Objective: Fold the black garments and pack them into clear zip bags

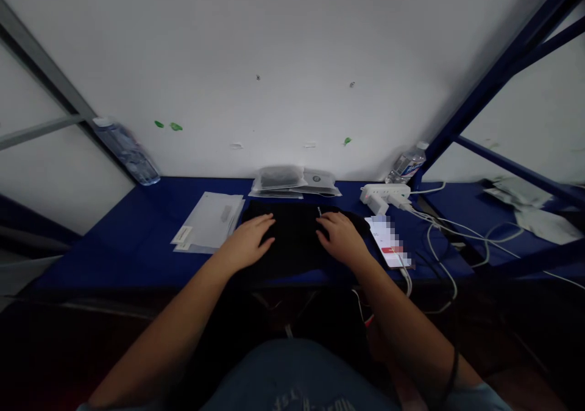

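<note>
A piece of folded black cloth (pixel 293 237), perhaps a garment, lies on the blue table in front of me. My left hand (pixel 247 241) rests on its left part, fingers stretched out and thumb apart. On the right part lies my right hand (pixel 342 235), also open, its fingertips beside a small pale mark or tag (pixel 319 211) on the cloth. Neither hand grips anything that I can see. To the left of my left hand is a small stack of clear plastic bags (pixel 208 219) with a pale label.
Packed plastic pouches (pixel 278 179) lie behind the cloth against the wall. A white power strip (pixel 386 191) with plugs and cables and a phone (pixel 388 240) are on the right. Water bottles stand at the back left (pixel 128 152) and back right (pixel 408 163).
</note>
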The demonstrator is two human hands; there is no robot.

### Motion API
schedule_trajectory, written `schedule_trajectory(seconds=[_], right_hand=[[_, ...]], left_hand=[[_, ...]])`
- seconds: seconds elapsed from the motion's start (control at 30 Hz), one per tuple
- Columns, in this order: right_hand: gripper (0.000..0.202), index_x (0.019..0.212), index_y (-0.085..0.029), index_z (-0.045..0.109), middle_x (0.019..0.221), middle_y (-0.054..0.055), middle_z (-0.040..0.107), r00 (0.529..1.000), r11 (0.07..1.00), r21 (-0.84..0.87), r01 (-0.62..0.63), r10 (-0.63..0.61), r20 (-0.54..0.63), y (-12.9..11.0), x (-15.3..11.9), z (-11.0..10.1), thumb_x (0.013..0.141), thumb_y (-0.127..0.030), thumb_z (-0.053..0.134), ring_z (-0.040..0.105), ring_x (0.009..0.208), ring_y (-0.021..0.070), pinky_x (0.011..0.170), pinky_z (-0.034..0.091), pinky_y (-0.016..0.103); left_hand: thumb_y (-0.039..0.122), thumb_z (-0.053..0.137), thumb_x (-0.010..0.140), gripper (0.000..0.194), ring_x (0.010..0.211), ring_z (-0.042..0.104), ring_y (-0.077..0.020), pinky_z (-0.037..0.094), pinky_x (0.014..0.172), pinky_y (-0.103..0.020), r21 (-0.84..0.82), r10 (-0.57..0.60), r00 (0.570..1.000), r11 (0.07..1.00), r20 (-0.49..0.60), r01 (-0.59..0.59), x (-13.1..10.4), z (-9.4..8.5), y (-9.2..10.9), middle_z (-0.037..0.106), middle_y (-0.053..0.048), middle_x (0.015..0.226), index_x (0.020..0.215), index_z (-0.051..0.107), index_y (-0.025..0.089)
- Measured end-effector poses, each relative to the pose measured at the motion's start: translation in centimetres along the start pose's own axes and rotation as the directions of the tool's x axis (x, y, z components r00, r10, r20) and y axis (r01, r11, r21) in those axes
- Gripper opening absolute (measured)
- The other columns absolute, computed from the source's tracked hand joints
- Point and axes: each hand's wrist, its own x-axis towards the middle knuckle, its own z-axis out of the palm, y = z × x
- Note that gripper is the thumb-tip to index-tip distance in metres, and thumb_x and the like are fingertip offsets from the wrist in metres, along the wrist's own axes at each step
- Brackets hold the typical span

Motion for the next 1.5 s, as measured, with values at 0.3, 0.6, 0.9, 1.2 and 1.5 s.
schedule_trajectory(seconds=[0.3,0.6,0.9,1.2,1.5], right_hand=[[0.041,0.133,-0.016,0.064,0.136,0.014,0.064,0.992,0.999,0.021,-0.033,0.030,0.122,0.1,-1.4,1.6,0.094,-0.022,0.054,0.059,0.126,0.0272,0.106,0.048,0.043],[0.034,0.125,-0.016,0.068,0.128,0.013,0.070,0.998,1.000,-0.016,-0.027,0.026,-0.048,-0.3,-1.3,0.5,0.099,-0.014,0.047,0.062,0.123,0.0255,0.101,0.047,0.041],[0.037,0.126,-0.018,0.068,0.133,0.011,0.068,1.000,1.000,0.025,-0.008,0.008,-0.020,-2.0,-4.5,1.2,0.093,-0.013,0.052,0.060,0.126,0.0276,0.106,0.044,0.045],[0.059,0.134,-0.022,0.062,0.141,0.007,0.063,0.998,0.998,0.028,-0.065,0.064,0.022,-1.0,-5.0,1.5,0.081,-0.001,0.048,0.055,0.132,0.0270,0.115,0.034,0.050],[0.042,0.128,-0.019,0.062,0.137,0.018,0.056,0.894,0.954,0.032,-0.297,0.290,-0.342,0.3,-7.1,1.9,0.086,-0.015,0.054,0.047,0.133,0.0353,0.113,0.033,0.061]], left_hand=[[0.007,0.044,0.087,0.053,0.136,0.054,-0.0294,0.046,0.114,-0.045,0.141,-0.053,0.998,0.989,0.024,0.050,-0.4,2.5,-0.7,0.054,-0.017,0.148,0.139,0.057,0.007],[0.007,0.040,0.089,0.052,0.139,0.051,-0.0280,0.044,0.115,-0.046,0.153,-0.067,0.993,0.985,-0.093,0.081,0.2,0.3,-0.1,0.058,-0.014,0.145,0.137,0.059,0.009],[0.012,0.043,0.088,0.055,0.142,0.047,-0.0281,0.041,0.117,-0.047,0.097,-0.067,0.996,0.993,0.062,0.061,-3.7,1.8,0.5,0.051,-0.017,0.151,0.141,0.055,0.009],[0.039,0.036,0.103,0.052,0.149,0.037,-0.0258,0.031,0.121,-0.051,0.022,-0.026,0.997,0.999,0.072,0.025,-3.2,2.4,-1.0,0.041,-0.012,0.160,0.149,0.047,0.018],[0.030,0.037,0.102,0.048,0.148,0.038,-0.0265,0.034,0.120,-0.053,-0.043,-0.067,0.994,0.997,-0.085,0.064,-3.5,3.1,-1.4,0.044,-0.014,0.157,0.145,0.052,0.016]])
